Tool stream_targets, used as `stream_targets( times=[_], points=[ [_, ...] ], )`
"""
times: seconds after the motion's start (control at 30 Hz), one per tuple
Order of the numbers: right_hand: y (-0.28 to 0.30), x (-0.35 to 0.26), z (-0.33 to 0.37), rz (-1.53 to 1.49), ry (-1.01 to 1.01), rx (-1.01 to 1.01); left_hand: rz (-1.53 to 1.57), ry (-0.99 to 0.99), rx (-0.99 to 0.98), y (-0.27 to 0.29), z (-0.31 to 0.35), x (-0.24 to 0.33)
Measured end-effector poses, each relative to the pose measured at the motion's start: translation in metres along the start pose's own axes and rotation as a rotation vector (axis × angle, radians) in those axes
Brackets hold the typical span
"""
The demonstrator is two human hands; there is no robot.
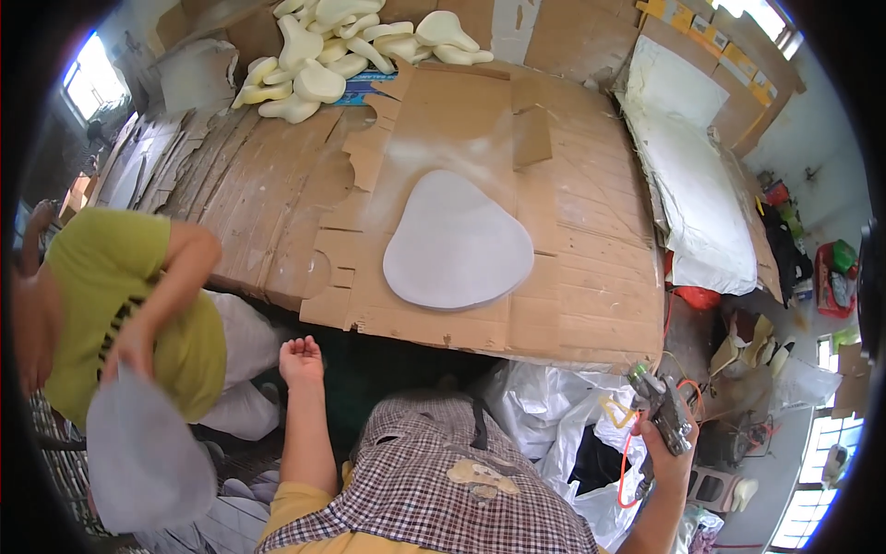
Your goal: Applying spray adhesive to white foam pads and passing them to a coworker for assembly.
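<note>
A grey, rounded-triangular foam pad, shaped like a seat cushion, lies flat on the cardboard-covered table. My right hand is wrapped round a spray gun at the right, beyond the table's near edge. An orange hose hangs beside the gun. My left hand hovers off the table's near edge, fingers curled in, with nothing visible in them. At the left, a co-worker in a yellow-green shirt holds a similar grey pad, slightly blurred.
Cream-coloured foam pieces are piled at the table's far left. A padded white sheet lies along the right side. Silvery plastic sheeting bunches below the near edge. Cardboard stands behind the table.
</note>
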State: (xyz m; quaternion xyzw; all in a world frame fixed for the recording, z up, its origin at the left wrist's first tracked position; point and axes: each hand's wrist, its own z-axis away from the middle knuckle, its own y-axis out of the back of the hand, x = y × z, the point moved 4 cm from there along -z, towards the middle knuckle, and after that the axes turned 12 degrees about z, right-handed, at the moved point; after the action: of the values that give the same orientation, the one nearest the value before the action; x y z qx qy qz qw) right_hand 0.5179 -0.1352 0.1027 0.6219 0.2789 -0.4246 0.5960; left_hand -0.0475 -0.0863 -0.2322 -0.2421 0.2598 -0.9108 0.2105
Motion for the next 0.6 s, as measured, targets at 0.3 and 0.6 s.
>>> stream_targets(
  times=[0.3,0.6],
  points=[
    [-0.011,0.002,0.024,-0.049,-0.025,-0.267,-0.151,0.023,-0.166,-0.028,0.039,-0.04],
    [-0.062,-0.017,-0.022,-0.054,0.105,-0.26,-0.162,0.101,-0.185,-0.021,0.053,-0.053]
  ],
)
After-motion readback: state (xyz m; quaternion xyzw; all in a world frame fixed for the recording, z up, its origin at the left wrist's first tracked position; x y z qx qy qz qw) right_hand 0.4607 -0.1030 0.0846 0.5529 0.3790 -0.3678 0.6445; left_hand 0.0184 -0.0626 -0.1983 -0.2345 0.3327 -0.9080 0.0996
